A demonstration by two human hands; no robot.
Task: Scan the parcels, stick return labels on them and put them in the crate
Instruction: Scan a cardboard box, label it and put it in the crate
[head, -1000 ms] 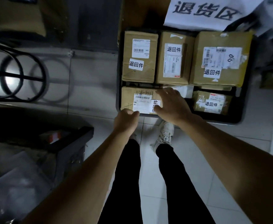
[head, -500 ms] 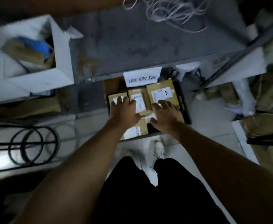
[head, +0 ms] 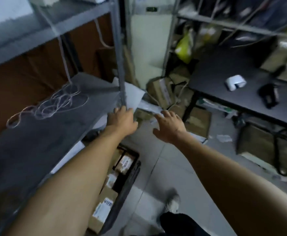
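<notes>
The black crate [head: 130, 178] lies on the floor under the grey shelf, low in the view, with several brown labelled parcels [head: 124, 163] inside it. My left hand [head: 122, 120] is raised near the shelf's corner post, fingers loosely bent and holding nothing. My right hand [head: 169, 126] hovers in the air beside it, fingers spread, empty. Both hands are well above the crate. On the dark table to the right sit a white label device [head: 235, 82] and a black scanner [head: 269, 95].
A grey metal shelf [head: 37, 133] with a tangle of string [head: 54, 104] fills the left. The dark table [head: 224, 79] stands at the right, with cardboard boxes [head: 197, 121] and bags under and beside it. Tiled floor [head: 164, 167] lies between shelf and table.
Both hands have left the parcels in the crate and risen. The view has swung up and to the right, from the crate toward the shelf corner and the table.
</notes>
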